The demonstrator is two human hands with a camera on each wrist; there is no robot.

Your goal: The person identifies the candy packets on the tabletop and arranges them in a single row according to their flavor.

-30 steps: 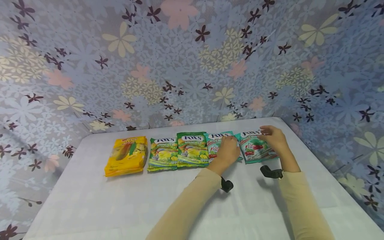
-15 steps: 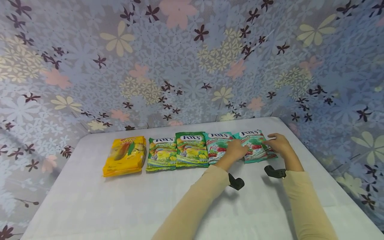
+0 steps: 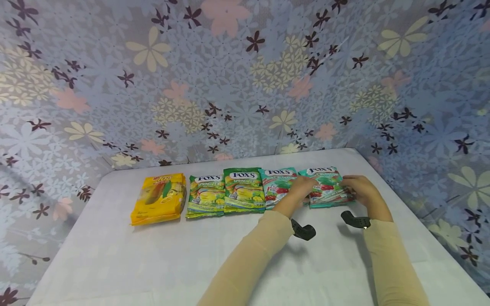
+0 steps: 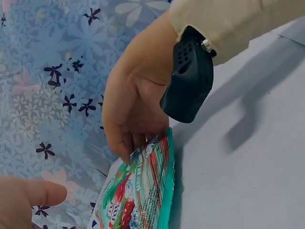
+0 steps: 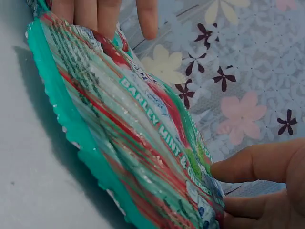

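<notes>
Two teal Fox's mint candy bags lie side by side on the white table, to the right of two green ones. My left hand (image 3: 297, 191) sits where the teal bags meet. Its fingers touch the left edge of the rightmost candy bag (image 3: 327, 187), while its thumb (image 4: 50, 192) stays straight and apart from it. At that bag's opposite edge, my right hand (image 3: 363, 191) pinches it, thumb on top and fingers at the side in the right wrist view. Part of the other teal candy bag (image 3: 277, 187) is hidden behind my left hand.
Left of the teal bags are two green Fox's bags, a nearer-centre green bag (image 3: 243, 191) and an outer green bag (image 3: 206, 196). A yellow packet (image 3: 158, 199) lies at the far left. Flowered cloth (image 3: 229, 85) hangs behind the white table (image 3: 153, 263).
My left hand has moved right from the inner teal bag to the gap between the two. The right hand has come down onto the outer bag's right edge.
</notes>
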